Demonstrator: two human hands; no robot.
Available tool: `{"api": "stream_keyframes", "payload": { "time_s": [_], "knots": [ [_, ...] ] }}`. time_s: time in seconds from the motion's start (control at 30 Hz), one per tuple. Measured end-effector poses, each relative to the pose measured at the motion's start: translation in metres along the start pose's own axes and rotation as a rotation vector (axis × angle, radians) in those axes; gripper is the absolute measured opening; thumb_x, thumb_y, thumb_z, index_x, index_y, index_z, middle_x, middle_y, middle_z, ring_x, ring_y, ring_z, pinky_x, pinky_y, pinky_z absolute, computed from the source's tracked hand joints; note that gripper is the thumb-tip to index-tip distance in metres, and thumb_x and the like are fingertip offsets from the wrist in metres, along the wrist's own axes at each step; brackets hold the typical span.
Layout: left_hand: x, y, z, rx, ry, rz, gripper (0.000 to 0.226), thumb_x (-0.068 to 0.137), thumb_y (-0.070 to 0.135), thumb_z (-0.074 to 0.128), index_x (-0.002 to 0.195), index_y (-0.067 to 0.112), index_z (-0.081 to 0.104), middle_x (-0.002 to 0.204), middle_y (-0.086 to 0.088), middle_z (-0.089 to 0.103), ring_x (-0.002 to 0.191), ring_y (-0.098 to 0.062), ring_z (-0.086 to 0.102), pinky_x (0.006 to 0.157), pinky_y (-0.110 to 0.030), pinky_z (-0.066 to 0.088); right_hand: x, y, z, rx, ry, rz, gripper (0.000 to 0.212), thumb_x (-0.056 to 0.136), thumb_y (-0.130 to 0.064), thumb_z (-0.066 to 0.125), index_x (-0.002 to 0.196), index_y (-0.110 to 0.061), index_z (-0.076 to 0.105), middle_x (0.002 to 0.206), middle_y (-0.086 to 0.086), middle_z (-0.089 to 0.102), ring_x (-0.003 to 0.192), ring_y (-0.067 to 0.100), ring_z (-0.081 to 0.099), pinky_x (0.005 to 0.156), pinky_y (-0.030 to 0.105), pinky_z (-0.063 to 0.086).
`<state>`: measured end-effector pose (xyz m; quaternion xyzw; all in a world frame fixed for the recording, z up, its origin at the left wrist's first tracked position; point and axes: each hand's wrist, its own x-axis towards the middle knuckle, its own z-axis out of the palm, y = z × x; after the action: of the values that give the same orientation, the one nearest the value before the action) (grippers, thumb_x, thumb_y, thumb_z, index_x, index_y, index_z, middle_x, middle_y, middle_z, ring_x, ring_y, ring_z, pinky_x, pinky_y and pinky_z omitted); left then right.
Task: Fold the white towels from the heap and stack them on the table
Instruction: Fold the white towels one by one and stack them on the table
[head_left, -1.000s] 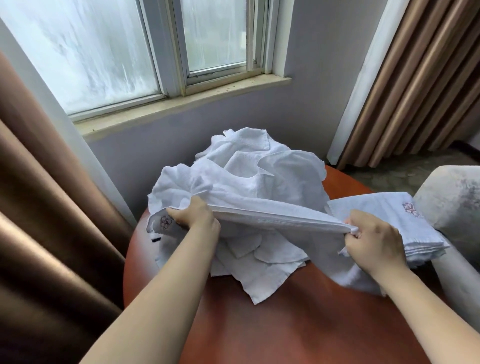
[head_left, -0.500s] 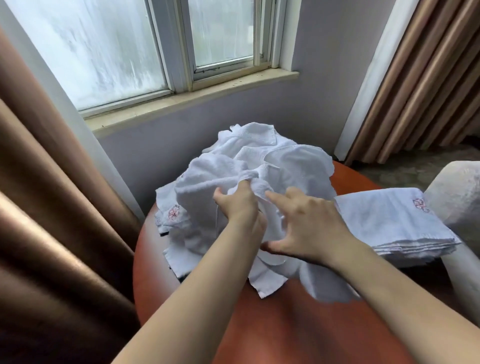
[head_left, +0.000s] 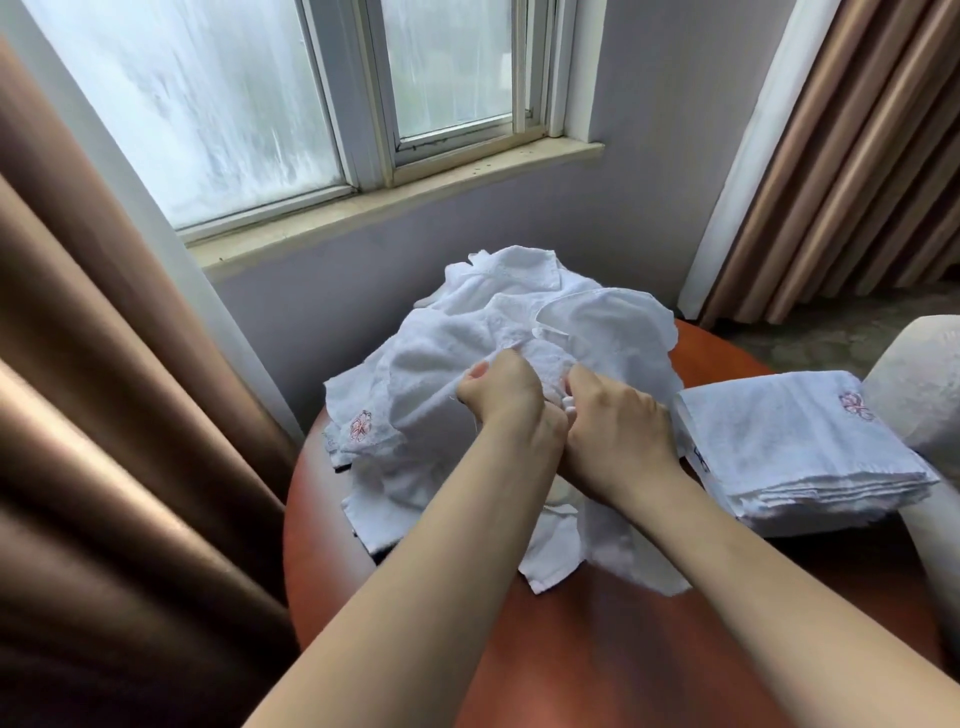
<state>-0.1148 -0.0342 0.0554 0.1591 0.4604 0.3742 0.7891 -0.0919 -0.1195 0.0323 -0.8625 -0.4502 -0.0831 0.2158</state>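
A crumpled heap of white towels (head_left: 571, 322) covers the far half of the round reddish-brown table (head_left: 597, 649). One white towel (head_left: 431, 374) hangs loosely in front of the heap, a pink embroidered flower at its left corner. My left hand (head_left: 504, 400) grips this towel's upper edge with curled fingers. Right beside it, touching it, my right hand (head_left: 613, 421) pinches the same edge. A neat stack of folded white towels (head_left: 795, 447) lies on the table's right side, pink flower on top.
Brown curtains (head_left: 104, 441) hang close on the left and more curtains (head_left: 857, 156) at the back right. A window sill (head_left: 395, 202) runs behind the table. A pale armchair (head_left: 919, 395) presses against the table's right edge.
A second ago my hands were stretching a towel edge wide apart. They have come together in front of the heap, and my right hand, open half a second ago, now pinches the towel.
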Motion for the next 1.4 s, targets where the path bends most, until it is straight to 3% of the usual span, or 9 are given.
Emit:
{"api": "stream_keyframes", "payload": {
  "time_s": [0.2, 0.37, 0.47, 0.57, 0.67, 0.83, 0.97, 1.13, 1.4],
  "knots": [
    [0.0, 0.011, 0.003, 0.017, -0.15, -0.034, 0.037, 0.08, -0.004, 0.046, 0.115, 0.006, 0.052, 0.095, -0.015, 0.056, 0.066, -0.027, 0.058, 0.05, -0.029, 0.052, 0.013, 0.006, 0.003, 0.091, 0.2, 0.039, 0.03, 0.078, -0.021, 0.058, 0.06, -0.021, 0.033, 0.061, 0.011, 0.058, 0.059, 0.034, 0.052, 0.052, 0.027, 0.021],
    [-0.005, 0.02, -0.033, 0.417, -0.319, 0.094, 0.045, 0.086, 0.028, 0.07, 0.122, 0.019, 0.045, 0.102, -0.006, 0.061, 0.072, -0.015, 0.058, 0.058, -0.025, 0.051, 0.028, 0.015, -0.023, 0.021, 0.26, -0.032, 0.014, 0.058, -0.016, 0.042, 0.056, -0.018, 0.028, 0.051, 0.013, 0.044, 0.05, 0.031, 0.036, 0.05, 0.025, 0.019],
    [0.007, 0.023, -0.055, 0.994, -0.323, 0.496, 0.063, 0.07, 0.068, 0.069, 0.117, 0.03, 0.053, 0.092, 0.004, 0.065, 0.077, -0.014, 0.06, 0.068, -0.029, 0.05, 0.036, 0.014, -0.04, -0.087, 0.179, -0.005, 0.008, 0.058, -0.023, 0.037, 0.06, -0.015, 0.036, 0.068, 0.022, 0.058, 0.064, 0.036, 0.043, 0.059, 0.032, 0.024],
    [0.009, 0.021, -0.067, 1.295, -0.189, 1.221, 0.075, 0.061, 0.079, 0.059, 0.114, 0.026, 0.058, 0.069, 0.012, 0.053, 0.074, -0.019, 0.058, 0.066, -0.032, 0.045, 0.041, 0.011, -0.054, -0.112, 0.142, 0.04, 0.015, 0.055, -0.026, 0.034, 0.06, -0.011, 0.034, 0.067, 0.015, 0.047, 0.068, 0.035, 0.037, 0.062, 0.033, 0.024],
    [0.007, 0.013, -0.058, 1.202, -0.392, 1.625, 0.071, 0.066, 0.068, 0.059, 0.123, 0.027, 0.05, 0.111, 0.001, 0.058, 0.111, -0.022, 0.051, 0.092, -0.039, 0.041, 0.041, 0.003, -0.061, -0.107, 0.093, 0.037, 0.016, 0.056, -0.027, 0.034, 0.058, -0.012, 0.031, 0.068, 0.015, 0.047, 0.069, 0.033, 0.033, 0.063, 0.034, 0.025],
    [-0.015, 0.009, -0.034, 1.26, -0.641, 1.526, 0.069, 0.063, 0.041, 0.059, 0.126, 0.027, 0.034, 0.123, 0.006, 0.059, 0.125, -0.02, 0.049, 0.105, -0.054, 0.031, 0.036, -0.009, -0.069, -0.191, 0.033, 0.026, 0.02, 0.079, -0.023, 0.054, 0.093, -0.014, 0.065, 0.099, 0.019, 0.065, 0.091, 0.04, 0.054, 0.075, 0.038, 0.038],
    [-0.014, 0.006, -0.036, 1.29, -0.503, 1.498, 0.057, 0.068, 0.028, 0.061, 0.121, 0.011, 0.049, 0.103, -0.002, 0.065, 0.091, -0.028, 0.062, 0.078, -0.034, 0.035, 0.036, -0.004, -0.071, -0.173, 0.021, 0.071, 0.015, 0.078, -0.017, 0.055, 0.067, -0.012, 0.047, 0.067, 0.008, 0.043, 0.074, 0.036, 0.041, 0.065, 0.034, 0.028],
    [-0.01, 0.02, -0.046, 1.263, -0.808, 1.07, 0.049, 0.078, 0.043, 0.065, 0.117, 0.018, 0.049, 0.1, 0.009, 0.052, 0.092, -0.013, 0.048, 0.081, -0.031, 0.037, 0.036, 0.004, -0.078, -0.13, -0.075, 0.122, 0.022, 0.069, -0.033, 0.049, 0.07, -0.012, 0.054, 0.064, 0.002, 0.038, 0.075, 0.033, 0.039, 0.067, 0.034, 0.029],
    [-0.017, 0.006, -0.042, 1.364, -0.449, 1.363, 0.033, 0.072, 0.041, 0.058, 0.092, 0.016, 0.05, 0.074, 0.009, 0.048, 0.069, -0.017, 0.039, 0.069, -0.032, 0.027, 0.036, 0.001, -0.079, -0.124, -0.077, 0.14, 0.02, 0.074, -0.018, 0.059, 0.06, -0.016, 0.046, 0.072, 0.009, 0.048, 0.077, 0.035, 0.043, 0.068, 0.033, 0.032]
  ]
}}
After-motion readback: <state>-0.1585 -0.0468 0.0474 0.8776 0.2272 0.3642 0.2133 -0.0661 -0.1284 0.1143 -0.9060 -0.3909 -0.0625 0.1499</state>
